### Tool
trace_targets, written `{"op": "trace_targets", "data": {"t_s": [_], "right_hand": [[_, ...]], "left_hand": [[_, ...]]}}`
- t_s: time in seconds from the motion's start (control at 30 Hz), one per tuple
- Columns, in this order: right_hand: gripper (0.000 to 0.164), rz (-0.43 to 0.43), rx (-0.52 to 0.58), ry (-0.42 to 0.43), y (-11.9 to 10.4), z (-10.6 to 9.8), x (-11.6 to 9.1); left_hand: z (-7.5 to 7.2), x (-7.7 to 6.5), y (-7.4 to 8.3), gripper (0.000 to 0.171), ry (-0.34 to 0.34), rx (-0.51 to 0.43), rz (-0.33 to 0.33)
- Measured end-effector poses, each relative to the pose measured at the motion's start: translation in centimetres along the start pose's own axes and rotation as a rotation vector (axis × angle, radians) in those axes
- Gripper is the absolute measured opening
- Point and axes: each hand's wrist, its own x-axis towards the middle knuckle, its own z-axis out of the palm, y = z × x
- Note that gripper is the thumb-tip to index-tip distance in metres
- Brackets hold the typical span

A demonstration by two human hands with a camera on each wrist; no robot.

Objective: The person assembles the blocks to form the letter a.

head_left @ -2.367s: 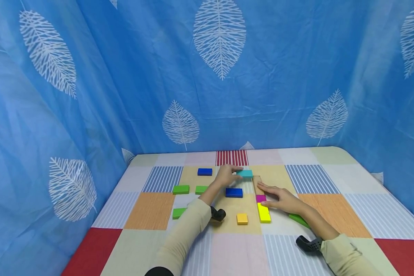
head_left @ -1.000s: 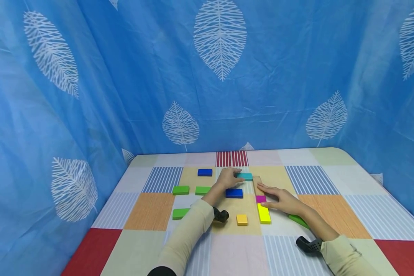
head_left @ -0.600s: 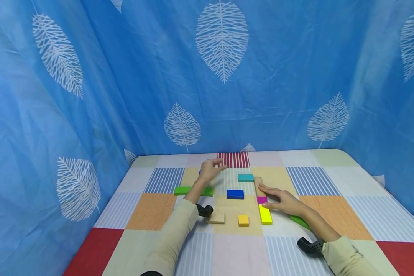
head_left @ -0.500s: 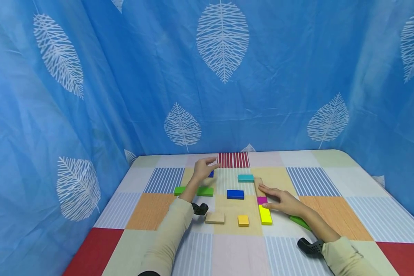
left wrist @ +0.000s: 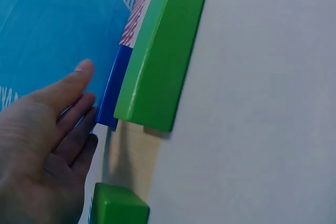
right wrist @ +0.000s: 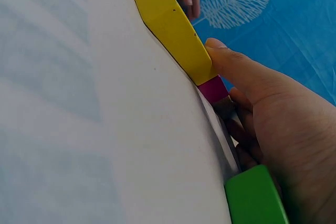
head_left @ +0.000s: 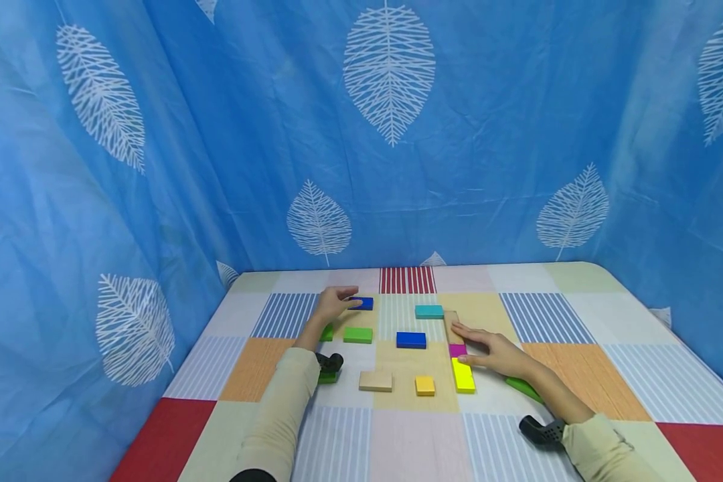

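My left hand (head_left: 334, 304) is at the left end of a dark blue block (head_left: 364, 304) near the back of the table. Its fingers reach out, with thumb and fingers apart; in the left wrist view, whether they touch the block cannot be told. On the right, fingers of my right hand (head_left: 499, 353) rest on a plain wooden block (head_left: 451, 325). The right thumb touches the yellow block (head_left: 463, 376). Between these two lies a magenta block (head_left: 457, 350), making a row. A teal block (head_left: 429, 312) lies against the wooden block's far left side.
Several other blocks lie about: a second dark blue one (head_left: 411, 340), a small orange one (head_left: 424, 385), a plain wooden one (head_left: 375, 381) and a green one (head_left: 358, 335). My left arm partly covers more green blocks. Another green block (head_left: 523, 388) lies under the right wrist.
My left hand has slid the teal block slightly nearer, let go of it and moved left to the far dark blue block. My right hand has stayed on the row.
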Motion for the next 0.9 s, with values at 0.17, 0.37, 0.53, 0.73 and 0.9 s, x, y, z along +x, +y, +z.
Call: {"op": "trace_targets", "data": {"t_s": [0.17, 0.37, 0.53, 0.73, 0.9], "right_hand": [[0.071, -0.004, 0.001, 0.008, 0.0, 0.0, 0.0], [0.071, 0.005, 0.017, 0.003, 0.0, 0.0, 0.0], [0.071, -0.005, 0.008, 0.006, 0.2, 0.1, 0.0], [0.071, -0.009, 0.008, 0.008, 0.6, 0.3, -0.1], [0.071, -0.019, 0.005, 0.011, 0.7, 0.3, -0.1]], "left_hand": [[0.2, 0.2, -0.4, 0.039, -0.017, 0.098, 0.007], [0.5, 0.0, -0.4, 0.034, 0.010, 0.190, 0.028], [1.0, -0.4, 0.0, 0.031, 0.012, 0.193, 0.028], [2.6, -0.8, 1.8, 0.030, 0.034, 0.119, 0.053], [4.6, -1.1, 3.5, 0.030, 0.067, 0.097, 0.042]]}}
